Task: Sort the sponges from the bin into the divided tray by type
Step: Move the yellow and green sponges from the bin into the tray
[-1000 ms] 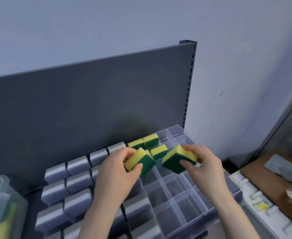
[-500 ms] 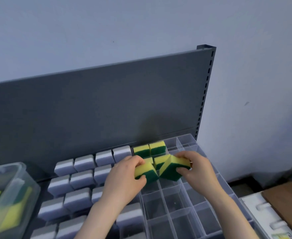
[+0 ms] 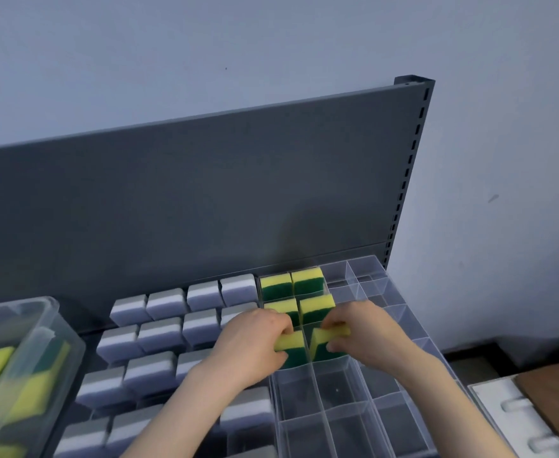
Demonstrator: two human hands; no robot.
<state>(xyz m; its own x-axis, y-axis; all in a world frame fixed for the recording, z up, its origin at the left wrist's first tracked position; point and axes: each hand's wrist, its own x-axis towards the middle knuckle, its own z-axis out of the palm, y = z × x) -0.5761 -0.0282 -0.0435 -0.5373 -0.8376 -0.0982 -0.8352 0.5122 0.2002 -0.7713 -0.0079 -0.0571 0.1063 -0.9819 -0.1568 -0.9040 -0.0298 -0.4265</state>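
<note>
My left hand (image 3: 250, 345) grips a yellow-and-green sponge (image 3: 292, 347) that sits low in a compartment of the clear divided tray (image 3: 344, 421). My right hand (image 3: 362, 335) grips a second yellow-and-green sponge (image 3: 324, 342), tilted, partly down in the compartment beside it. Just behind them, several more yellow-and-green sponges (image 3: 308, 280) stand in the tray's back compartments. Grey-and-white sponges (image 3: 165, 332) fill the rows to the left. The clear bin (image 3: 23, 371) at far left holds more yellow-and-green sponges.
A dark grey metal shelf back panel (image 3: 205, 200) rises right behind the tray. Several clear compartments lie in front of and to the right of my hands. A white moulded object (image 3: 516, 418) and a brown surface sit at the lower right.
Both hands have moved down and forward, lowering their sponges from above the tray into two neighbouring compartments. The view has shifted right, showing more of the bin.
</note>
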